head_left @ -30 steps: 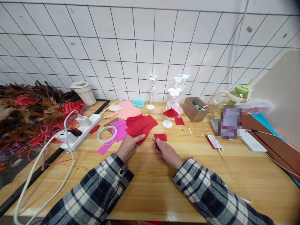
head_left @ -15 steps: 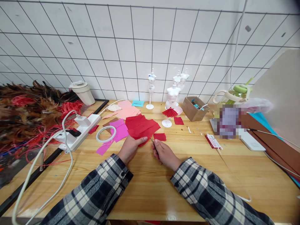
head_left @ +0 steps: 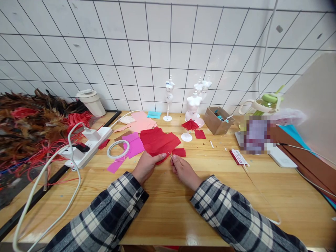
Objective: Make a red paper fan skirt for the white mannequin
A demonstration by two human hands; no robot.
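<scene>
My left hand point(head_left: 145, 164) pinches the near edge of a large sheet of red crepe paper point(head_left: 159, 140), thumb on top. In my right hand point(head_left: 184, 169) is a pair of small metal scissors point(head_left: 170, 154), mostly hidden by the fingers. Their thin tips point up and left, right at the paper's near right edge. Just beyond that hand lies a small red piece point(head_left: 180, 152). A second red piece point(head_left: 200, 134) rests farther back, beside a white mini mannequin point(head_left: 194, 103) and a round white stand base point(head_left: 186, 137) with a red pleated skirt shape point(head_left: 190, 125) above it.
To the left are a tape roll point(head_left: 118, 149), magenta paper point(head_left: 135, 145), pink paper point(head_left: 141, 122), a power strip point(head_left: 90, 148) with loose cables, and feathers point(head_left: 31, 122). A small cardboard box point(head_left: 219, 120) and a green-lidded bottle point(head_left: 267, 101) stand back right.
The scissors' tips have shifted slightly up and left against the red paper. My left hand keeps its pinch, and the whole view has shifted a little.
</scene>
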